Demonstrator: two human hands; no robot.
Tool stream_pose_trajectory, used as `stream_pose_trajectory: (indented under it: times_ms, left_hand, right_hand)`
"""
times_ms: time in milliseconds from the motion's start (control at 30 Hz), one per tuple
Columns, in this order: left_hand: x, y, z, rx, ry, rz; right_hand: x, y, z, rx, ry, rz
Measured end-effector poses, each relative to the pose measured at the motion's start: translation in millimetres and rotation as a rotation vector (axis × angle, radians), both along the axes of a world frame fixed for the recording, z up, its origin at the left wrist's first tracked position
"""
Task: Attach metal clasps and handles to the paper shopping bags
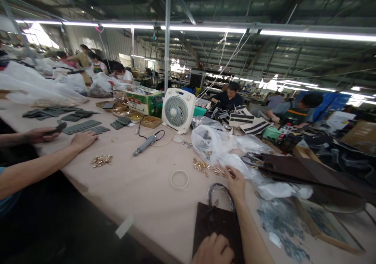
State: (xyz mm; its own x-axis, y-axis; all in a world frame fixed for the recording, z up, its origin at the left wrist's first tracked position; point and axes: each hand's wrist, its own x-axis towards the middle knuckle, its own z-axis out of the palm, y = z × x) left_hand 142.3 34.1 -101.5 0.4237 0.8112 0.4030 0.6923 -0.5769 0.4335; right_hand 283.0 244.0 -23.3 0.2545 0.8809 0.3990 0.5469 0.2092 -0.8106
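your left hand [213, 250] lies on the dark brown bag [213, 225], its grip unclear. the bag's dark cord handle [220, 195] curves just beside your right hand [235, 185], grip also unclear, near gold metal fittings [202, 166] and clear plastic sheeting [214, 146].

metal roof trusses [282, 56] | fluorescent tubes [311, 34] | steel post [167, 40] | corrugated wall [113, 46]

1. The head-worn camera looked forward and down from just above a long pale-pink worktable [141, 185].
2. It faced along the table toward a white plastic box fan [178, 110], with fluorescent ceiling tubes [205, 29] across the upper frame.
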Motion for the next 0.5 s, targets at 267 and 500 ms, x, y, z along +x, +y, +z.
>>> stream_pose_trajectory:
  times_ms: [267,500]
  left_hand:
    - [-34.6,-8.8,76.1,-0.518,-0.726,0.041]
    - [-48.0,-3.5,69.5,-0.638,-1.205,0.002]
  right_hand:
    - [-15.3,-121.1,34.7,-0.063,0.433,0.321]
    - [-30.0,-206.1,4.3,-0.232,0.600,0.410]
